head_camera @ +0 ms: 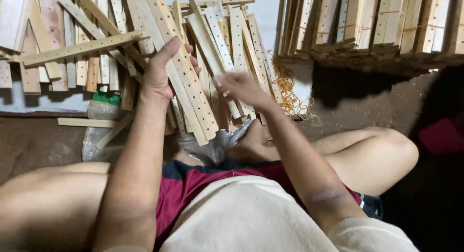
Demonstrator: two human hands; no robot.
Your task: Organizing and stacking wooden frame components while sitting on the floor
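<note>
A crumpled clear plastic bag (99, 140) lies on the brown dirt floor (34, 140) to the left of the person's knees, with a green-capped clear plastic bottle (105, 104) just above it at the edge of the slat pile; a second wrinkled piece of clear plastic wrap (217, 145) sits lower, between the forearms, just under the ends of the held slats. No label on any of these can be read. The left hand (162, 70) is raised over the loose heap of pale wooden slats drilled with rows of small holes (72, 49), its grip closed around a long pale wooden slat with two rows of holes (195, 104) that slants down to the right; the thumb presses on the near face and the fingertips curl over the far edge. The right hand (241, 87) is close beside it, fingers narrowly pinched on the upper part of a thin pale wooden slat (227, 95) standing next to the first one, though motion blur hides exactly how the fingers meet. A tangle of orange-yellow rubber bands (290, 95) lies just right of the right hand. Beyond it, tied bundles of the same drilled wooden slats (367, 20) are stacked in a row at the upper right, well apart from both hands.
</note>
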